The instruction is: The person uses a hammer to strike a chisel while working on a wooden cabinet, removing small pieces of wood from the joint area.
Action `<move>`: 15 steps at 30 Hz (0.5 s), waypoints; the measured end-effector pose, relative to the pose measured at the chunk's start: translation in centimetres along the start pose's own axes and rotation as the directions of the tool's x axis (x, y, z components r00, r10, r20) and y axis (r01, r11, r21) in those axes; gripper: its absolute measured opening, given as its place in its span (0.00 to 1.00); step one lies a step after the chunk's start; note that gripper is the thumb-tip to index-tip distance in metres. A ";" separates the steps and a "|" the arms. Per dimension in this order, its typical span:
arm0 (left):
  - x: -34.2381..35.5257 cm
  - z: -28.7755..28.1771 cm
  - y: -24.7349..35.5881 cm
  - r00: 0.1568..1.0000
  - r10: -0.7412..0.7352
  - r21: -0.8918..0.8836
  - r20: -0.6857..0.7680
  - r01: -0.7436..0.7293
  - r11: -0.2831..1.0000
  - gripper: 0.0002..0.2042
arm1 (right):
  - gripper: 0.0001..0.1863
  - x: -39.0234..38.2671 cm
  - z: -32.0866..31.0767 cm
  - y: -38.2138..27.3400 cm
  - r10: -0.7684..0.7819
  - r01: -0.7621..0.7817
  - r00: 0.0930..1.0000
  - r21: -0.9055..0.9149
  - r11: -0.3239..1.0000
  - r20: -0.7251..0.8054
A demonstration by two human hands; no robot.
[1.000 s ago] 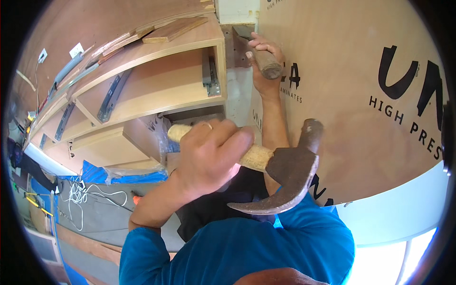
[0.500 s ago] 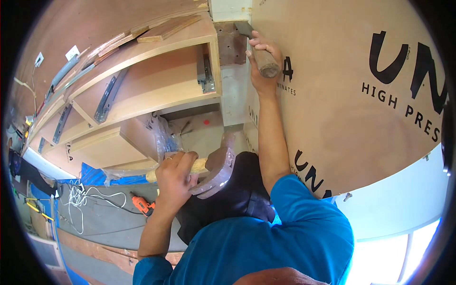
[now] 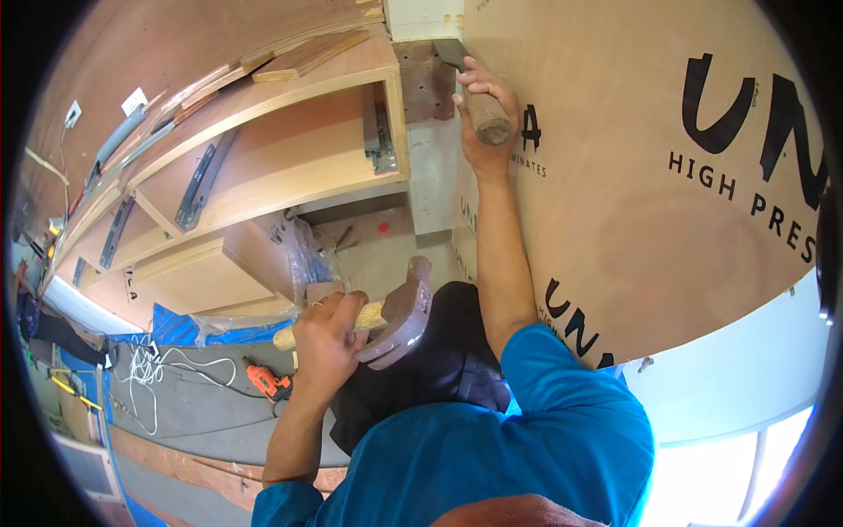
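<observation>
In the head view, a claw hammer (image 3: 399, 323) is gripped by its pale handle in the left hand (image 3: 327, 341), near the centre of the frame. At the upper centre, a chisel (image 3: 488, 116) is grasped by its wooden handle in the right hand (image 3: 480, 154), its blade angled toward a brown wall patch (image 3: 426, 83), between the wooden cabinet (image 3: 281, 209) and the printed panel (image 3: 632, 211).

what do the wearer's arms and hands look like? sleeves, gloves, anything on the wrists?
Plain blue shirt, short sleeves: left sleeve, right sleeve. Left forearm and right forearm are bare below them. No gloves on left hand or right hand; a thin ring seems to sit on a left finger. No watch, cable or marking visible on either arm.
</observation>
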State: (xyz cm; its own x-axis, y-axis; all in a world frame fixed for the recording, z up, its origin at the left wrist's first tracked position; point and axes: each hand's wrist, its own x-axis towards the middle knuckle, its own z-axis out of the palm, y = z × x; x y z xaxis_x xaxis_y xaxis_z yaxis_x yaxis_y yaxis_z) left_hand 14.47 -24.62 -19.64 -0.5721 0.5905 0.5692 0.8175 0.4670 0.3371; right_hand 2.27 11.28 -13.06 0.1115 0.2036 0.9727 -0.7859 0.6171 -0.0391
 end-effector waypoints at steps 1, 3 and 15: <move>0.0 0.1 0.0 1.000 -0.008 0.000 0.008 0.008 1.000 0.22 | 0.16 0.0 0.0 0.0 0.002 -0.002 1.000 0.009 1.000 -0.004; 0.0 0.3 -0.1 1.000 -0.012 -0.004 0.008 0.012 1.000 0.21 | 0.16 -0.1 0.0 0.1 0.002 -0.002 1.000 0.017 1.000 -0.005; 6.7 -0.8 2.5 0.973 0.215 0.037 -0.082 -0.213 0.976 0.24 | 0.15 -0.2 -0.3 0.4 0.076 -0.076 0.997 0.053 0.996 -0.003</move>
State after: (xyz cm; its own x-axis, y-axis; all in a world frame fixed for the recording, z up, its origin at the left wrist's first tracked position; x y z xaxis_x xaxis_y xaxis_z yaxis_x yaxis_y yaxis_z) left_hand 12.77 -20.02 -14.41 -0.3751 0.6214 0.6879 0.9176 0.3543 0.1804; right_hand 2.14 11.68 -13.38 0.0532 0.2521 0.9662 -0.8233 0.5587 -0.1004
